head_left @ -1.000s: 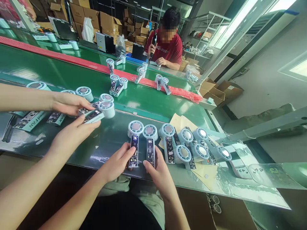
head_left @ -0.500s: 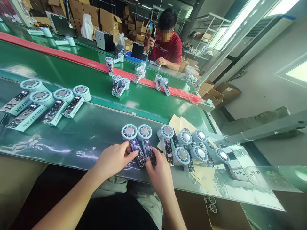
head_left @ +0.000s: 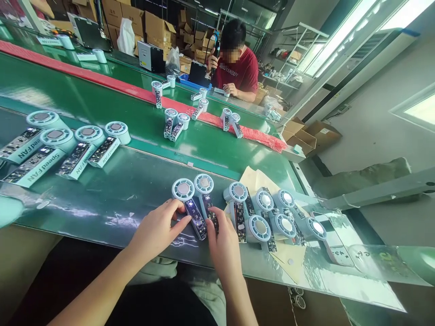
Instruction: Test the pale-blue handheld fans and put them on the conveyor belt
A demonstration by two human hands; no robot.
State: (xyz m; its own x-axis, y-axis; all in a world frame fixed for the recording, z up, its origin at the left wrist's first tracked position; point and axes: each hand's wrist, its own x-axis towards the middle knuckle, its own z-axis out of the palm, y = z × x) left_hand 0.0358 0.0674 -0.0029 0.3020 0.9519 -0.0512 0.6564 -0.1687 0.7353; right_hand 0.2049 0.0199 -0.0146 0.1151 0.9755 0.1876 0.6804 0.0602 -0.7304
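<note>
The left hand [head_left: 157, 231] lay palm down on the table [head_left: 112, 190], its fingers [head_left: 176, 206] loosely together, the thumb and forefinger pinching the handle of the left fan [head_left: 190, 206] from its left side. The right hand [head_left: 222, 240] lay beside it, fingers [head_left: 215, 222] curled close together over the lower end of the right fan [head_left: 206, 199]; whether they gripped the handle or only rested on it could not be told. The two fans lay flat and touching, side by side near the table's front edge, round heads pointing away from the person and handles slanting down toward the hands, with small lights showing on the left fan's open handle. Just right of them sat a cluster [head_left: 272, 213] of more fans, crowded together over sheets of tan paper [head_left: 253, 176]. Well apart on the left, a row [head_left: 64, 145] of four fans lay with lettered handles. Beyond the table ran a green belt [head_left: 136, 117] carrying a few small groups of fans [head_left: 175, 122], and past its red strip [head_left: 102, 81] a co-worker [head_left: 238, 68] in a red shirt sat holding a tool upright, with cartons [head_left: 152, 27] stacked behind.
</note>
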